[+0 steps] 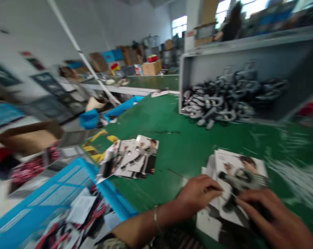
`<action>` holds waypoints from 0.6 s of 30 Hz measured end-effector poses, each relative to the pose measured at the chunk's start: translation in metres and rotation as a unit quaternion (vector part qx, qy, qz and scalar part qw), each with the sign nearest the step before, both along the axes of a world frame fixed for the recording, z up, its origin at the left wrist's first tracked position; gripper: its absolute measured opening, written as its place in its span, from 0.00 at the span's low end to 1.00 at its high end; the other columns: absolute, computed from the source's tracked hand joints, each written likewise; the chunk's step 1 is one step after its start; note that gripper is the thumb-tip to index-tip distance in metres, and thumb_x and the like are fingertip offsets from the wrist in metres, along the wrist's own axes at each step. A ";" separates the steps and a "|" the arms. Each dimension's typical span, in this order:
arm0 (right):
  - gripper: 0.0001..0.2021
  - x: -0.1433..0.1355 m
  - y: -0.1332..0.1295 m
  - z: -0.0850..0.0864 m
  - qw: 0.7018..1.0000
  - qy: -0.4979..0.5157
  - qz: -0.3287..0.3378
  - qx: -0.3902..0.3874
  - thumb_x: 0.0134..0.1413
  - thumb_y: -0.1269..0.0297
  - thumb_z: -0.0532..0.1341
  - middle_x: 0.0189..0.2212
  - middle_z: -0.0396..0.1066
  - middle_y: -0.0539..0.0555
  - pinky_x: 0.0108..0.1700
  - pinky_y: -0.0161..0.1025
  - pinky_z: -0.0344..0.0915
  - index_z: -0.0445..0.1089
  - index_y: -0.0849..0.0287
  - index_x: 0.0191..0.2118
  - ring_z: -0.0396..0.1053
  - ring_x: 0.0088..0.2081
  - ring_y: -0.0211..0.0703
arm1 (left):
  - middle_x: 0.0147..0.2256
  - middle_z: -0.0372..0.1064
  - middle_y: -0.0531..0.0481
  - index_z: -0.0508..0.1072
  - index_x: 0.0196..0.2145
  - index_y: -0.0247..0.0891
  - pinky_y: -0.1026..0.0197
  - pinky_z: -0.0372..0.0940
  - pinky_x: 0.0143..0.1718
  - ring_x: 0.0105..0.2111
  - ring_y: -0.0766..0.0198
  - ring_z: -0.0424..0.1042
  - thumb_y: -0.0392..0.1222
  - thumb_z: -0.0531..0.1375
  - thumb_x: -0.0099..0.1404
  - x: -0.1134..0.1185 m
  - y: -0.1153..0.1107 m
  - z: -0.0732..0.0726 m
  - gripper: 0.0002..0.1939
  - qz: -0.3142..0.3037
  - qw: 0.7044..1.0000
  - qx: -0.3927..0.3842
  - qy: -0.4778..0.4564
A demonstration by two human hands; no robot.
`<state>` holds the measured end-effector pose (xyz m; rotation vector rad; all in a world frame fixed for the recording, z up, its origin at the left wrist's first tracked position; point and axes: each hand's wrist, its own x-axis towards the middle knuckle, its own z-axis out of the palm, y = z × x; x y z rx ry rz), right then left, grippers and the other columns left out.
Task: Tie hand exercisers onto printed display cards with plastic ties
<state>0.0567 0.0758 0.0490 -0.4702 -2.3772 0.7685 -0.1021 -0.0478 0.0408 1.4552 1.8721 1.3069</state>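
Observation:
Near the front right of the green table, a stack of printed cards (211, 226) lies with a grey and black tool (244, 180) on its top card. My left hand (198, 193) is at the left edge of this stack, thumb and fingers pinched together. From the right, my right hand (273, 214) reaches over the cards, its fingertips pinched beside the tool's dark end. A thin pale strand seems to run between the two pinches, but blur hides the detail. Further left, more cards with grey tools (137, 157) lie fanned out.
A grey bin (182, 83) on its side holds many grey tools (221, 98) at the back right. White ties (299, 183) lie at the right. A blue box (50, 193) of red-handled items stands front left. A person (231, 26) is beyond the bin.

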 end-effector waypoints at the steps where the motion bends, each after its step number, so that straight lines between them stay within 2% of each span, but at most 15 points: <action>1: 0.09 0.010 0.000 0.006 0.999 -0.047 0.016 -0.007 0.62 0.51 0.59 0.35 0.73 0.54 0.38 0.45 0.69 0.70 0.48 0.36 0.70 0.38 0.49 | 0.35 0.77 0.49 0.77 0.36 0.38 0.64 0.68 0.42 0.37 0.64 0.75 0.38 0.61 0.66 -0.001 -0.001 0.003 0.04 0.008 1.000 -0.002 -0.027; 3: 0.07 0.018 0.001 0.016 0.994 -0.103 0.018 -0.025 0.65 0.58 0.58 0.33 0.72 0.53 0.40 0.47 0.67 0.68 0.51 0.35 0.68 0.39 0.50 | 0.35 0.76 0.50 0.77 0.36 0.40 0.62 0.67 0.43 0.38 0.63 0.74 0.37 0.61 0.66 -0.007 -0.001 0.005 0.04 -0.014 0.999 -0.003 -0.034; 7: 0.05 0.018 0.001 0.026 0.990 -0.137 -0.003 -0.019 0.65 0.65 0.58 0.32 0.71 0.52 0.44 0.48 0.62 0.67 0.54 0.35 0.65 0.39 0.50 | 0.35 0.74 0.51 0.76 0.38 0.40 0.63 0.65 0.41 0.37 0.63 0.73 0.36 0.61 0.65 -0.008 0.004 0.006 0.04 -0.057 0.998 -0.002 -0.002; 18: 0.07 0.021 0.002 0.025 0.988 -0.149 0.022 0.026 0.67 0.64 0.55 0.32 0.70 0.53 0.42 0.48 0.60 0.66 0.55 0.35 0.62 0.37 0.49 | 0.34 0.73 0.52 0.75 0.36 0.39 0.64 0.64 0.40 0.36 0.64 0.72 0.34 0.63 0.64 0.000 0.008 0.011 0.03 -0.061 0.998 -0.003 -0.004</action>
